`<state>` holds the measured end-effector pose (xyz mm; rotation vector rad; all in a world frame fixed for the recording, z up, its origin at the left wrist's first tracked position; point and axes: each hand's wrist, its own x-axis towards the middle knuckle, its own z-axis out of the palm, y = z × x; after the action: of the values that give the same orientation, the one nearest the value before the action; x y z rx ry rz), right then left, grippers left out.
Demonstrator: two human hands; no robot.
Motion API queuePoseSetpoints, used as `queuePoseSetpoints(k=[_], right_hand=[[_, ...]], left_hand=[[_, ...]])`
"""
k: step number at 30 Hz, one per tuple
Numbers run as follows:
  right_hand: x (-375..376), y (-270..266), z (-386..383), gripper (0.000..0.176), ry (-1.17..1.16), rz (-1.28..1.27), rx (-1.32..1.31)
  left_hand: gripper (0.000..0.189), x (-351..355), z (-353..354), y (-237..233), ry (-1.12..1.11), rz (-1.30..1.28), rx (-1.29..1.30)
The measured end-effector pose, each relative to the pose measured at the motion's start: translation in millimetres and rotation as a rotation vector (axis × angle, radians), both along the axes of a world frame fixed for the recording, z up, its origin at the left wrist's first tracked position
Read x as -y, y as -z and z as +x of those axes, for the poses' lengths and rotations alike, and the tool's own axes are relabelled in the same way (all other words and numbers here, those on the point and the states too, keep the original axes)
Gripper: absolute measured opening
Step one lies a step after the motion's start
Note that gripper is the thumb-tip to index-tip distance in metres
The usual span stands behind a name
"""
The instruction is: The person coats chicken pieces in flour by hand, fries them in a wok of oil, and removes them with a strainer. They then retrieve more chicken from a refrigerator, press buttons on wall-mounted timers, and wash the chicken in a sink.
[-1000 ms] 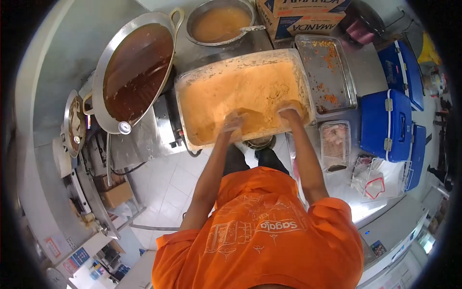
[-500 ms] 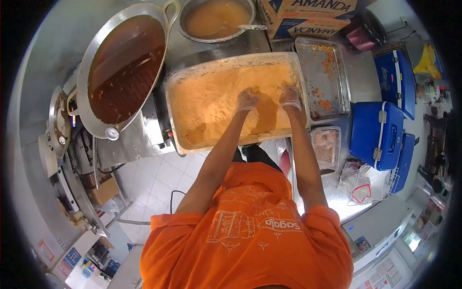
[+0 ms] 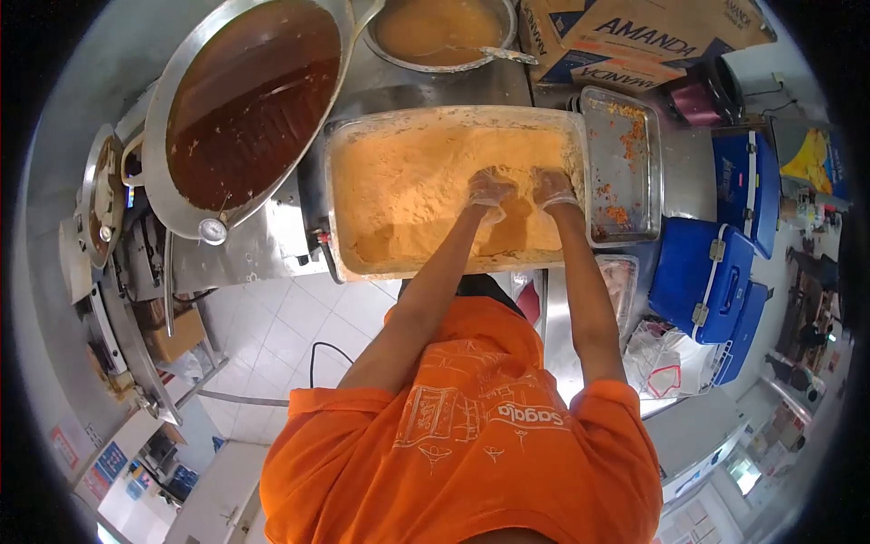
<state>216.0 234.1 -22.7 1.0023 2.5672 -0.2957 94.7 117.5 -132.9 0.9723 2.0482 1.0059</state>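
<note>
A large rectangular metal tray point(image 3: 458, 113) holds a thick layer of orange-tan breading flour point(image 3: 399, 181). My left hand point(image 3: 490, 187), in a clear plastic glove, works in the flour right of the tray's middle. Close beside it, near the right wall, my right hand point(image 3: 553, 187) wears the same kind of glove and is also in the flour. Both hands' fingertips sink into the powder, so how far they close, and on what, is hidden. Between and below the wrists the flour is in shadow.
Left of the tray sits a wide pan of dark oil point(image 3: 263, 100) with a dial thermometer point(image 3: 213, 230). Behind stand a bowl of cloudy liquid point(image 3: 439, 32) with a spoon and cardboard boxes point(image 3: 634, 36). On the right are a crumb-strewn tray point(image 3: 623, 154) and blue coolers point(image 3: 702, 276).
The whole view has shifted as my head moved. My hands stay in the right part of the tray, a little nearer each other, with my left hand turned slightly.
</note>
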Motion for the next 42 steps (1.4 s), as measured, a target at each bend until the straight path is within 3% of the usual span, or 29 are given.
queuePoseSetpoints(k=[2, 4, 5, 7, 11, 13, 14, 15, 16, 17, 19, 22, 23, 24, 25, 26, 28, 30, 31, 32, 33, 34, 35, 36, 37, 39, 40, 42], right_hand=[[-0.4, 7.3, -0.6, 0.03, -0.11, -0.021, 0.095], [2.5, 56.1, 18.3, 0.034, 0.14, -0.285, -0.305], [9.8, 57.2, 11.9, 0.034, 0.132, -0.29, -0.305], [31.8, 67.4, 0.6, 0.028, -0.177, -0.025, -0.472], [39.8, 116.7, -11.8, 0.023, -0.146, -0.288, -0.654], [23.7, 106.1, -16.3, 0.023, 0.42, -0.605, -0.854], [17.1, 95.5, -22.8, 0.022, 0.405, -0.483, -0.788], [15.6, 82.5, -30.7, 0.022, 0.198, -0.296, -0.614], [17.3, 72.4, -40.2, 0.023, 0.019, -0.167, -0.465], [22.0, 63.3, -49.5, 0.024, -0.119, -0.121, -0.34], [29.5, 47.3, -62.3, 0.03, -0.321, -0.125, -0.14], [30.9, 15.5, -67.1, 0.04, -0.434, -0.283, 0.118], [32.9, 27.2, -60.7, 0.04, -0.432, -0.281, 0.118], [37.9, 55.0, -45.2, 0.035, -0.454, -0.223, -0.127], [44.3, 56.2, -37.5, 0.031, -0.469, -0.161, -0.372], [44.2, 57.3, -38.0, 0.031, -0.462, -0.156, -0.373], [53.4, 16.8, -55.6, 0.038, -0.445, -0.288, 0.185], [49.6, 94.7, -22.9, 0.037, -0.141, -0.507, -0.453], [35.3, 185.0, -6.9, 0.036, -0.448, -0.113, -0.367], [42.1, 193.7, 2.1, 0.038, -0.41, -0.169, -0.831], [46.3, 208.1, 1.3, 0.041, -0.254, -0.398, -0.845], [52.9, 176.1, -19.6, 0.04, -0.309, -0.145, -0.596], [64.8, 116.6, -23.0, 0.038, -0.123, -0.317, -0.716], [66.4, 83.0, -23.7, 0.035, -0.181, -0.29, -0.79], [61.4, 73.7, -32.6, 0.04, -0.128, -0.362, -0.556], [58.7, 105.2, -46.2, 0.043, -0.134, -0.322, -0.398], [57.0, 129.8, -43.3, 0.043, -0.122, -0.297, -0.408], [55.3, 171.0, -43.3, 0.029, -0.405, -0.01, -0.686]], left_hand=[[0.046, 4.5, -3.5, -42.8, -0.097, -0.026, 0.066], [0.043, 21.1, -12.8, -80.8, -0.141, 0.13, -0.002], [0.043, 32.5, -20.6, -81.7, -0.149, 0.126, -0.004], [0.042, 61.5, -39.2, -80.2, 0.011, 0.069, -0.192], [0.041, 117.5, -69.9, -75.3, 0.148, -0.033, -0.112], [0.039, 127.6, -75.4, -47.1, 0.15, 0.003, -0.123], [0.038, 129.6, -79.3, -17.3, 0.145, 0.065, -0.173], [0.037, 126.1, -81.6, 28.8, 0.136, 0.17, -0.281], [0.036, 117.1, -80.4, 24.5, 0.097, 0.256, -0.416], [0.036, 114.4, -76.6, 20.0, 0.067, 0.179, -0.198], [0.036, 98.4, -65.7, -106.9, -0.069, 0.016, 0.207], [0.034, 94.3, -66.7, -81.4, -0.048, -0.094, 0.327], [0.034, 94.3, -68.5, -64.4, -0.046, -0.092, 0.327], [0.031, 97.7, -68.5, -32.4, 0.086, 0.003, 0.203], [0.027, 97.6, -67.0, -34.4, 0.218, 0.1, 0.078], [0.027, 93.2, -65.8, -36.8, 0.226, 0.103, 0.077], [0.022, 83.1, -55.6, -99.9, 0.103, -0.242, -0.081], [0.024, 88.4, -57.5, -88.5, 0.452, -0.14, -0.408], [0.025, 95.5, -58.9, -47.3, 0.395, 0.021, -0.428], [0.027, 92.8, -61.9, -12.7, 0.359, 0.202, -0.424], [0.03, 88.8, -59.9, -45.8, 0.392, 0.155, -0.23], [0.029, 79.7, -44.7, -109.1, 0.135, -0.037, 0.174], [0.028, 78.9, -58.4, -43.9, 0.105, 0.0, 0.325], [0.027, 77.0, -52.8, -67.2, 0.114, 0.0, 0.229], [0.026, 73.3, -43.4, -108.2, 0.113, -0.071, 0.239], [0.024, 76.5, -59.9, -41.8, 0.129, 0.034, 0.24], [0.024, 70.7, -58.2, -56.6, 0.151, 0.052, 0.23], [0.02, 72.6, -46.2, -94.5, 0.112, -0.002, 0.38]])
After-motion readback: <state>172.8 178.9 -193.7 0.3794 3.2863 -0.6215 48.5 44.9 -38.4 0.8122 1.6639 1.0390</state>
